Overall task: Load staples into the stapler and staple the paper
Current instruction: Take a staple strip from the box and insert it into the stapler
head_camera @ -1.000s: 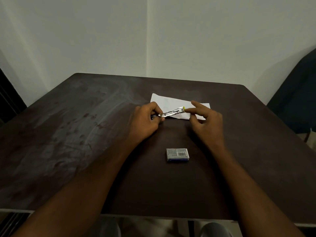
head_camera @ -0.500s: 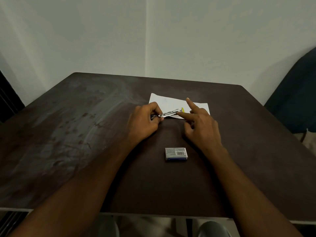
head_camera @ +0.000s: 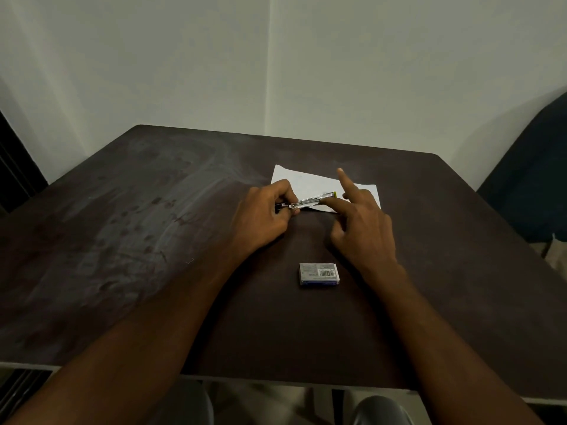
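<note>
— Dark brown wooden table, scuffed and streaked with pale smears, set against a plain off-white wall. What's on the left side of it?

— Mostly bare tabletop on that side. Then the left hand, curled shut around the rear end of a slim silver metal stapler with a yellow-green tip. The stapler runs out from that hand towards the right hand, its tip over the white sheet of paper lying just beyond both hands.

— And the right hand?

— The right hand is loosely spread, gripping nothing. One finger lies along the stapler's near side, touching it; the index finger points up and away. A second ago that hand was pinching the yellow-green tip; since then it has slid closer along the body and the index finger has lifted.

— Meaning what for the job?

— My guess is the person is feeling for the catch or pulling the magazine open. I cannot tell whether it is open yet.

— Staples?

— The small grey and blue cardboard staple box with a barcode sits closed, nearer the person than the right hand, untouched. So loading has not begun, and the stapling comes after.
</note>
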